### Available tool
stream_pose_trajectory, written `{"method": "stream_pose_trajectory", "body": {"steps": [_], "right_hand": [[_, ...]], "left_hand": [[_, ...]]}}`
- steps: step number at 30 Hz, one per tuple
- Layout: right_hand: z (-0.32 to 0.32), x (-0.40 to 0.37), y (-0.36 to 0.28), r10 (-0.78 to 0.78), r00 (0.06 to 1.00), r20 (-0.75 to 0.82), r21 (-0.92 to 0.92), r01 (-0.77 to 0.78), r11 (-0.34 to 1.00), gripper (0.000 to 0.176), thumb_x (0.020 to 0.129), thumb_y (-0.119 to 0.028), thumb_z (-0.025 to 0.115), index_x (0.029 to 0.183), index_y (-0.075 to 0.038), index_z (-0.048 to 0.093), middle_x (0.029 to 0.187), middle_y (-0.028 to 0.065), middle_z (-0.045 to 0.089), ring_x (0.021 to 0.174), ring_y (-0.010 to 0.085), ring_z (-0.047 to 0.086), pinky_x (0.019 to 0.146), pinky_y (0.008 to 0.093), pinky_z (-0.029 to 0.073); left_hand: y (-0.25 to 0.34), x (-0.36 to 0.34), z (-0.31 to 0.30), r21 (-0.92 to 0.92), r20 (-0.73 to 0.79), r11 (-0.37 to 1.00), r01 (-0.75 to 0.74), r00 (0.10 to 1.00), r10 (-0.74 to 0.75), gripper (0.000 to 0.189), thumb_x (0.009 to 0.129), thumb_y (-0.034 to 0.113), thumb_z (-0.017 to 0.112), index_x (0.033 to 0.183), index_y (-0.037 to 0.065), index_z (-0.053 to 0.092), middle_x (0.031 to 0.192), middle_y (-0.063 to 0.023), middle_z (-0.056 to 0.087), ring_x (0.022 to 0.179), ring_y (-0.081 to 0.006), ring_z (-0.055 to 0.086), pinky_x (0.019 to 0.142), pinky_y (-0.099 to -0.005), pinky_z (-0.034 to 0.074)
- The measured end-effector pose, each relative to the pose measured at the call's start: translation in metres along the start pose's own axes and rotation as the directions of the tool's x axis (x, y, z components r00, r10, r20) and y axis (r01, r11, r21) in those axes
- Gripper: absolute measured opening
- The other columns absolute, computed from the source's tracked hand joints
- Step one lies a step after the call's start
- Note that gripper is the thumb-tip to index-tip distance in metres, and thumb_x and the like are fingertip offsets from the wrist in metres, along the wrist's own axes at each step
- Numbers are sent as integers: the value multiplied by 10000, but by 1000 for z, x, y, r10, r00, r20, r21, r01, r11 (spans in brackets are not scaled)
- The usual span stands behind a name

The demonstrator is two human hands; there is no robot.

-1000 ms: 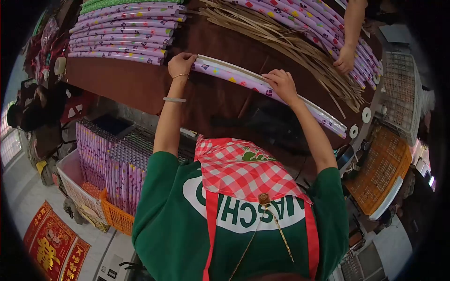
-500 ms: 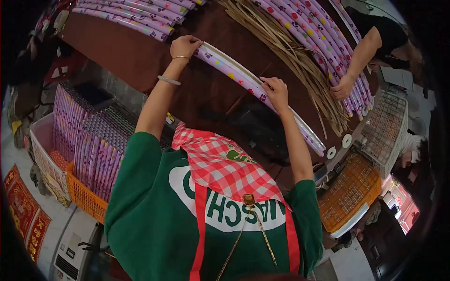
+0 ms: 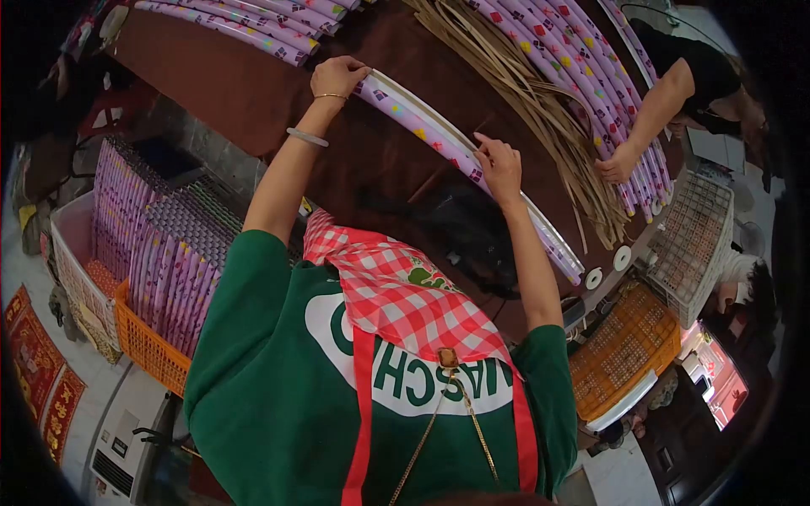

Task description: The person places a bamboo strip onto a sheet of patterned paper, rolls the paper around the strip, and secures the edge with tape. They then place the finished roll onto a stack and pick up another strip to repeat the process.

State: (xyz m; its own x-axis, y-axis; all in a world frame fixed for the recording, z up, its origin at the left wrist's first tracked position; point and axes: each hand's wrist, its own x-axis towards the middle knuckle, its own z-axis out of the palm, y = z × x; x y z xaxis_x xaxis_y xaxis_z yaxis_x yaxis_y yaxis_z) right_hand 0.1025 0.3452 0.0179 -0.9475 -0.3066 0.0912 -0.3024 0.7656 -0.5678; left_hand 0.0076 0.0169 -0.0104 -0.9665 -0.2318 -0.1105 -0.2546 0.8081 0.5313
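A long, narrow purple patterned roll [image 3: 411,126] with a shiny surface lies slantwise across the brown tabletop, a pale tan strip [image 3: 426,107] running along its far edge. At the roll's far left end, my left hand [image 3: 337,78] pinches the corner between thumb and fingers. Further along, my right hand [image 3: 500,171] grips the far edge, its index finger raised and the other fingers curled. The roll's lower right end passes behind my right forearm and reaches the table's near edge.
Beyond my right hand lie a bundle of tan strips [image 3: 515,93] and several more purple rolls [image 3: 561,63]; a co-worker's hand [image 3: 620,164] rests there. More rolls [image 3: 240,25] lie at upper left. White rings [image 3: 622,258], an orange crate [image 3: 620,346] and a filled basket [image 3: 156,337] surround the table.
My left hand has shifted very slightly up and right with the roll's end. My right hand keeps its hold in nearly the same place.
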Motion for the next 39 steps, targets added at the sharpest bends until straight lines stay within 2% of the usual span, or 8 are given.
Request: {"method": "stream_pose_trajectory", "body": {"steps": [4,6,9,19,25,30,34,39], "right_hand": [[0,1,3,98,994,43,23,-99,995,222,743,-130,632,965,-135,639,805,3,578,757,193,527,668,309,360],[4,0,10,-46,999,-21,-12,45,999,240,728,-104,642,966,-135,642,821,-4,588,703,166,520,655,297,357],[3,0,9,-43,999,-34,7,43,999,189,744,-141,637,932,-128,652,820,12,584,775,198,532,667,314,359],[3,-2,8,-18,1000,-22,20,18,1000,176,748,-135,632,923,-130,655,844,5,592,789,182,544,680,304,368],[-1,-1,9,-245,969,14,-212,242,947,262,731,-68,584,978,-140,637,838,-8,577,776,164,540,696,301,382],[-9,1,16,-413,897,158,-369,441,818,414,690,-65,546,1100,-120,579,873,8,541,763,169,512,697,300,383],[-10,4,20,-454,871,186,-390,490,780,418,708,-87,568,1125,-122,563,877,8,537,766,171,508,700,299,381],[-8,7,23,-440,883,160,-256,468,846,472,732,-143,629,1182,-104,493,857,11,530,770,177,504,699,305,377]], "left_hand": [[-2,1,1,8,1,1000,-1,1000,1,312,670,438,684,830,171,709,743,-63,659,698,-231,637,647,-335,505],[-2,1,2,10,-1,1000,-6,1000,6,310,671,437,683,833,174,709,745,-62,660,699,-231,637,647,-335,505],[0,0,-1,-30,29,999,19,999,-18,269,667,416,672,824,201,706,776,-53,661,741,-237,637,672,-349,502],[1,0,-2,-24,37,999,42,998,-41,266,666,414,675,822,201,706,763,-56,660,728,-238,637,666,-350,503],[1,0,-1,-16,25,999,38,999,-38,272,663,416,679,828,201,706,767,-57,660,729,-240,637,666,-354,503],[-1,0,0,-15,10,1000,6,1000,-6,276,662,417,680,824,195,706,768,-59,661,730,-242,636,667,-355,502],[-1,-1,-1,-24,9,1000,17,1000,-17,293,668,427,678,827,183,707,757,-59,661,711,-234,638,663,-338,503],[1,-1,-1,-7,11,1000,23,1000,-23,307,677,437,677,831,174,708,744,-57,661,686,-221,638,651,-318,503]]}}
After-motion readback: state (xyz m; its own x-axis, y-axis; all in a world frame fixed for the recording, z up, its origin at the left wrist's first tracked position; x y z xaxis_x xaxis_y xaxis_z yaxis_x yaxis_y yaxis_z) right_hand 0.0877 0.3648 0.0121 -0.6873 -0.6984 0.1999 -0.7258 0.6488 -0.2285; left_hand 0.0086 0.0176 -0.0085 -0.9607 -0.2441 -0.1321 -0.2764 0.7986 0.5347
